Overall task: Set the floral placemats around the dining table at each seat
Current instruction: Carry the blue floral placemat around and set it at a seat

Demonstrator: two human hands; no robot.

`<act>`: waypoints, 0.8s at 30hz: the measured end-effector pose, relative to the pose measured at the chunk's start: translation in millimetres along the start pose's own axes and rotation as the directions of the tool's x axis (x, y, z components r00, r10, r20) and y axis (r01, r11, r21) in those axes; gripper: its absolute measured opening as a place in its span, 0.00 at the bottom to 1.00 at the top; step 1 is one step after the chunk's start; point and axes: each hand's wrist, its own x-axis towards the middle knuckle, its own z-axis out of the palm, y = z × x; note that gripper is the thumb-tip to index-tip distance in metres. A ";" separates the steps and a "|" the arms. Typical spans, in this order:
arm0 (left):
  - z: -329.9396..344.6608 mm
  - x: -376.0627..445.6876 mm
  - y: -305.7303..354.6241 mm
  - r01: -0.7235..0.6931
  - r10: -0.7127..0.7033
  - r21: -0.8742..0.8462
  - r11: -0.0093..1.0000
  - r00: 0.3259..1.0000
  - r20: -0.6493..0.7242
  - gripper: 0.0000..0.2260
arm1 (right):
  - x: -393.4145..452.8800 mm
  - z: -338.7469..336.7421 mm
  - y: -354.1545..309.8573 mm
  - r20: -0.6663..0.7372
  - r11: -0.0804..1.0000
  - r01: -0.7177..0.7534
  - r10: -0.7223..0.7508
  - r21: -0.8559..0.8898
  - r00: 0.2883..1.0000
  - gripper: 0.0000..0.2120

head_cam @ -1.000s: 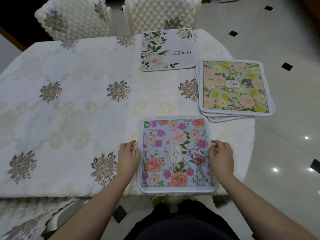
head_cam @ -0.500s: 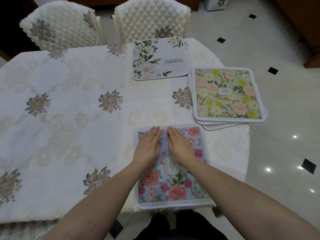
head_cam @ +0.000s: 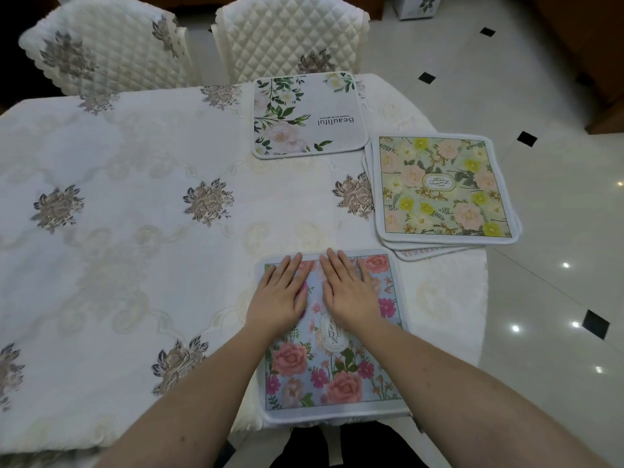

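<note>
On the near table edge: blue floral placemat (head_cam: 332,366).
Left hand (head_cam: 278,295) and right hand (head_cam: 347,292) press it flat, fingers straight, gripping nothing.

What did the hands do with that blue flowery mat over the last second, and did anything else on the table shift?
Both hands let go of the blue mat's side edges and moved inward onto it; the left hand and right hand now press flat near its far edge, side by side. The white mat and the stack of mats lie as before.
</note>
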 end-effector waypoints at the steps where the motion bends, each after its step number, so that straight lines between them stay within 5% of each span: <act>1: -0.6 -1.0 -1.7 0.016 -0.016 0.004 1.000 1.000 -0.002 0.24 | -1.0 -0.4 2.6 -0.013 1.000 -0.026 0.026 -0.003 1.000 0.27; 17: -22.4 -34.8 -51.1 0.153 -0.158 0.076 0.985 0.985 0.075 0.31 | -29.5 -16.2 76.0 -0.044 0.992 -0.115 0.118 0.051 0.992 0.29; 24: -27.5 -28.2 7.2 0.224 -0.229 -0.112 0.968 0.973 -0.030 0.27 | -36.5 -19.3 20.4 -0.123 0.985 -0.068 0.089 0.161 0.988 0.30</act>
